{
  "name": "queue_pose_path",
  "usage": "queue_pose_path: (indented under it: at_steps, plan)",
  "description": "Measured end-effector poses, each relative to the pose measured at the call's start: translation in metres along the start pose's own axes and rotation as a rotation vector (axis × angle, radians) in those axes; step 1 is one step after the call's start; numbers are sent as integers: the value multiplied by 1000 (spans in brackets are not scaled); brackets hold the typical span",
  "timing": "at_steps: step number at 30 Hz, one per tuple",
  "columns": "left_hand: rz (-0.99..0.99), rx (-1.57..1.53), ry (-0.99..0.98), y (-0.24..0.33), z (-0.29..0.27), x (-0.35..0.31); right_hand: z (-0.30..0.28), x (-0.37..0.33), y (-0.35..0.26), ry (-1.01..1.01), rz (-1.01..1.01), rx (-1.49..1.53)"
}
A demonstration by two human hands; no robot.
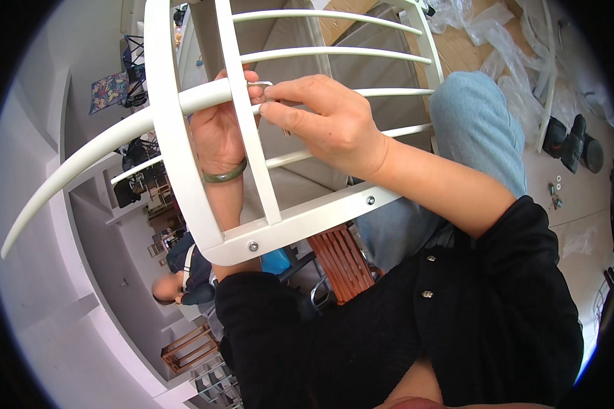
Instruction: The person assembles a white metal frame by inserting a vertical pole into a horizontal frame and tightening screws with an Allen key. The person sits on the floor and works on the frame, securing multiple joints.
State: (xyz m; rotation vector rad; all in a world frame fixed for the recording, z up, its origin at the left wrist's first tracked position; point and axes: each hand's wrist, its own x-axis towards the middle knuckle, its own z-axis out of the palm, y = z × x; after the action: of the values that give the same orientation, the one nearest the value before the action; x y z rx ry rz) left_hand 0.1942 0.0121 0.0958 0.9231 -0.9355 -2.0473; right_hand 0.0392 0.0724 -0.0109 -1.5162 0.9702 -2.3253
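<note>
A white metal frame (168,129) with crossbars and several thin rods stands in front of me. My left hand (216,140), with a green bangle (225,172) at the wrist, reaches up behind its narrow upright bar (244,129). The fingers of that hand curl around the bar, and their tips show on its right side. My right hand (334,123) is closed, pinching a small bent metal hex key (259,84) against the bar, level with the thick curved tube (82,155). Part of the key is hidden by the fingers. Bolts (370,200) sit in the lower rail (314,219).
Grey cushioned panels (290,54) lie behind the frame. Clear plastic wrap (505,41) and cardboard are at the upper right. Small hardware (556,194) and black shoes (573,143) lie on the floor at right. A slatted brown stool (341,262) stands below; another person (191,273) is at the left.
</note>
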Motion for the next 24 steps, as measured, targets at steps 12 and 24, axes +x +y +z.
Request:
queue_pose_path:
  at_steps: [12,24]
  plan:
    - [13,-8,-19,-1,0,1,2,-2,2,-4,-97,-56]
    - [53,45,10,-4,-4,1,-1,-2,-3,-103,54,29]
